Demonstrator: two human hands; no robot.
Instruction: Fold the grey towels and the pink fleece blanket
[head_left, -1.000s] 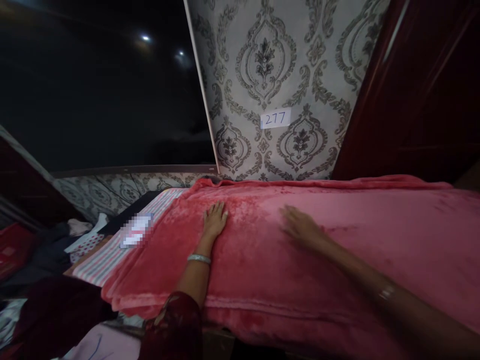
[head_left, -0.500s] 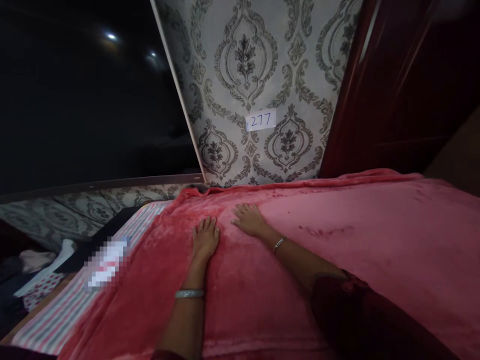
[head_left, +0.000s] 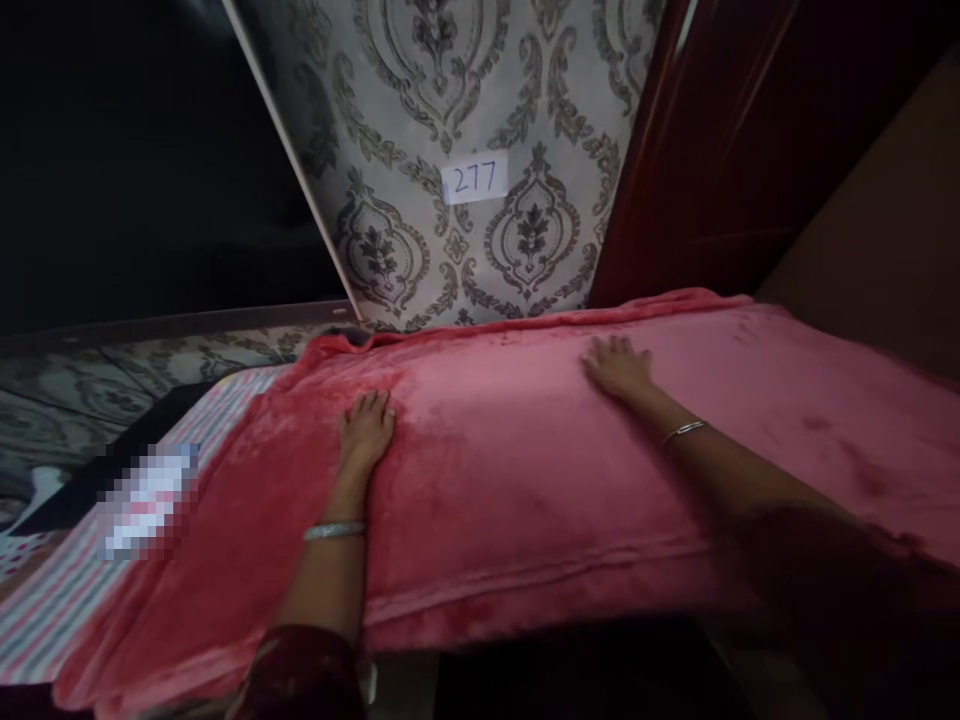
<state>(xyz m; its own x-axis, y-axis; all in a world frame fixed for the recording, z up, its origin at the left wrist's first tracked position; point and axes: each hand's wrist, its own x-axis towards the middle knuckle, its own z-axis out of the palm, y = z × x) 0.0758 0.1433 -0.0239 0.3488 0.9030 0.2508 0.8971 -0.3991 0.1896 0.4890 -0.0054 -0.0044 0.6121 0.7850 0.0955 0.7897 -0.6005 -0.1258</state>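
Observation:
A plush pink-red blanket (head_left: pixel 487 450) lies spread over a long flat surface. On its darker left part, my left hand (head_left: pixel 366 430) rests palm down with the fingers stretched out. My right hand (head_left: pixel 619 368) lies flat near the blanket's far edge, fingers spread, well to the right of the left one. Neither hand grips the cloth. The pile looks lighter between the two hands and darker at the left. A ridge runs along the blanket's near side, where the front edge hangs over.
A striped cloth (head_left: pixel 52 590) shows at the left, with a blurred patch on it. A large black screen (head_left: pixel 150 170) stands behind. Patterned wallpaper (head_left: pixel 442 240) bears a paper label (head_left: pixel 475 178) reading 277. A glossy dark red panel (head_left: pixel 697 150) rises at the right.
My right hand has slid to the right across the blanket, away from the left hand, and the pile there looks lighter. The view has shifted right and down.

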